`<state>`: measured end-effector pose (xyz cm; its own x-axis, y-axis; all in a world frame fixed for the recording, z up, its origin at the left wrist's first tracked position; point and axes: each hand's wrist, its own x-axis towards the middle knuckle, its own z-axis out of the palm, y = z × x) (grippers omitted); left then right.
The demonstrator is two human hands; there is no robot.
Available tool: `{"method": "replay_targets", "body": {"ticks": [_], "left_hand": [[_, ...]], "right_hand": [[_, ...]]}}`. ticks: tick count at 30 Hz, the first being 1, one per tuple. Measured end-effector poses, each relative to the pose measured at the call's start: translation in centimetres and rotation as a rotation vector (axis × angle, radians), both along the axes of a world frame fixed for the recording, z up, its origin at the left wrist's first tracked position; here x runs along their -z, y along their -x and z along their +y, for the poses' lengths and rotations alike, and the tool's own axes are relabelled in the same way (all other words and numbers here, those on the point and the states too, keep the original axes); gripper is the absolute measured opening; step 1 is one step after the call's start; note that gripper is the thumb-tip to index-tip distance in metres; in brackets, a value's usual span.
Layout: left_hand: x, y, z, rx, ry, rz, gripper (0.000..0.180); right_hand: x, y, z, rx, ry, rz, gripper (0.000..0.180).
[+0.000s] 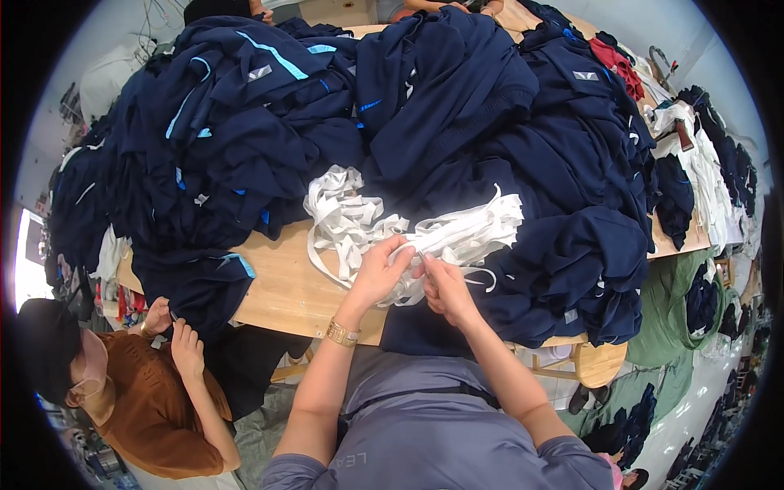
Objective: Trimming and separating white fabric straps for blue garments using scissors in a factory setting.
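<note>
**Fingers pinched on white strips (pixel 467 232) at mid-frame**

Near the centre of the frame, the left hand (pixel 380 273) has its grip clamped on the white strips, thumb against forefinger. The right hand (pixel 446 289) is just beside it, its thumb and fingertips together on the near end of the same strips. The strips fan out from there toward the right of centre, over dark blue clothes (pixel 584 175). A loose white tangle (pixel 335 214) lies just left of them, partly on the bare wood of the bench (pixel 282 286). One thin end curls out to the right of the right hand.

The clothes heap fills the upper half of the frame, with light blue trim (pixel 273 55) showing at upper left. A gold watch (pixel 342 333) circles the left wrist. At lower left sits a person in a brown top (pixel 155 408), hands raised near the edge of the heap. A wooden stool (pixel 599 364) stands at lower right, near a green sheet (pixel 671 318).
</note>
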<state>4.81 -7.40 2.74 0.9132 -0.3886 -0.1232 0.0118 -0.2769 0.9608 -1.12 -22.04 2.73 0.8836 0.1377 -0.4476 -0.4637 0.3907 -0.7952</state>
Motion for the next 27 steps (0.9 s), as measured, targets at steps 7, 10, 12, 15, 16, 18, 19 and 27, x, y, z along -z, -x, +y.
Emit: {"method": "replay_targets", "body": {"ticks": [7, 10, 12, 15, 16, 18, 19, 27], "left_hand": [[-0.4, 0.2, -0.1, 0.018, -0.013, -0.014, 0.019], [-0.5, 0.1, -0.2, 0.022, 0.048, 0.011, 0.019], [-0.2, 0.0, -0.1, 0.031, 0.042, 0.081, 0.019], [-0.4, -0.2, 0.1, 0.062, 0.023, 0.126, 0.019], [-0.5, -0.2, 0.1, 0.063, 0.022, 0.126, 0.019], [-0.7, -0.2, 0.2, 0.126, 0.107, 0.114, 0.021], [-0.7, -0.2, 0.2, 0.126, 0.106, 0.113, 0.021], [-0.8, -0.2, 0.5, 0.110, 0.121, 0.201, 0.019]], "right_hand": [[-0.2, -0.8, 0.2, 0.005, 0.015, -0.069, 0.039], [0.0, -0.8, 0.1, -0.004, 0.033, -0.092, 0.039], [0.0, -0.7, 0.1, 0.006, 0.020, -0.111, 0.038], [-0.3, -0.7, 0.0, -0.001, -0.022, -0.104, 0.038], [-0.4, -0.8, -0.2, 0.000, -0.023, -0.104, 0.038], [-0.5, -1.1, -0.6, -0.060, 0.021, -0.085, 0.037], [-0.5, -1.2, -0.7, -0.060, 0.020, -0.087, 0.037], [-0.5, -1.4, -0.7, 0.042, -0.035, -0.112, 0.038]]}}
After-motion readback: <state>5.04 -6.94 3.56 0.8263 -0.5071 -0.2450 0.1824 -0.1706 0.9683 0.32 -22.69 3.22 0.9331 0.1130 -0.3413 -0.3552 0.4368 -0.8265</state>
